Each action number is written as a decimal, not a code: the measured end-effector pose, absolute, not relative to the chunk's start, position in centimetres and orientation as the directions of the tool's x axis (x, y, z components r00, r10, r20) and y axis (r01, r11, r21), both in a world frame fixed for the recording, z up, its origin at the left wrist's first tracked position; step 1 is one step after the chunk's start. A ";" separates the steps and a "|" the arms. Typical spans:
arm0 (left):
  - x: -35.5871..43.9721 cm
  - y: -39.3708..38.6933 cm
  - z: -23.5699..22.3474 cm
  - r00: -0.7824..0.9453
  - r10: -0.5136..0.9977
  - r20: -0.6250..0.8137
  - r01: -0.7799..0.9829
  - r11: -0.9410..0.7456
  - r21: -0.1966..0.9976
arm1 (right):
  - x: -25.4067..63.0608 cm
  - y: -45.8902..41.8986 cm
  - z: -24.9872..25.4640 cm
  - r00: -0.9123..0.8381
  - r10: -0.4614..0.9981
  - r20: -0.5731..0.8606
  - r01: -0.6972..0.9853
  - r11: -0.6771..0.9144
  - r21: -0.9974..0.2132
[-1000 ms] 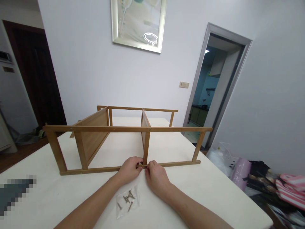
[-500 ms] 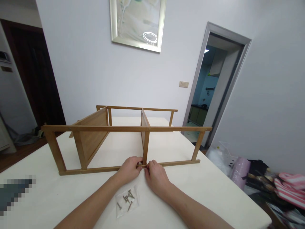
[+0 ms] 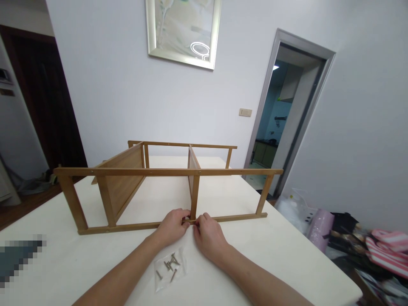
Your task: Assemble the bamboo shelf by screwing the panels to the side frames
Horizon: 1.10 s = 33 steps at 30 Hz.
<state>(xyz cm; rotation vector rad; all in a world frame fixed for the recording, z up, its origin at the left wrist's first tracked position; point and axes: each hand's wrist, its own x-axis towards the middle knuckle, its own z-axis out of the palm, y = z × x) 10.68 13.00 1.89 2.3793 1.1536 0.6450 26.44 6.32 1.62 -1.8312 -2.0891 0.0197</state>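
Your counter (image 3: 280, 255) supports the wooden frame (image 3: 159, 172), laid sideways, likely for stability. Your left hand (image 3: 172, 226) and right hand (image 3: 211, 237), beyond the screw bag (image 3: 168, 271), each show a pinching grip on a slim metal piece (image 3: 191, 221) at the lower rail (image 3: 239, 218), apparently steadying it.

The view has swung slightly right, so the wooden rack (image 3: 172, 172) sits slightly further left in it

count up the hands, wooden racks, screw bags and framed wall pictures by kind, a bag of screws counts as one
hands: 2 (left hand, right hand)
wooden rack: 1
clear bag of screws: 1
framed wall picture: 1
total: 5
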 end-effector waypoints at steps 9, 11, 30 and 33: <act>10.6 12.9 2.0 0.546 0.804 0.236 0.613 -0.576 0.541 | 26.2 6.5 1.4 -0.199 0.956 0.216 0.973 0.219 -0.074; 10.6 12.9 1.9 0.547 0.805 0.230 0.620 -0.574 0.535 | 26.4 6.5 1.4 -0.191 0.950 0.245 0.969 0.223 -0.107; 10.9 11.4 1.4 0.355 0.864 0.357 0.847 -0.459 0.269 | 31.1 8.4 1.8 -0.209 0.930 0.301 0.896 0.306 -0.321; 10.6 10.9 2.0 0.327 0.857 0.398 0.893 -0.418 0.165 | 30.7 8.5 1.5 -0.187 0.930 0.317 0.911 0.285 -0.299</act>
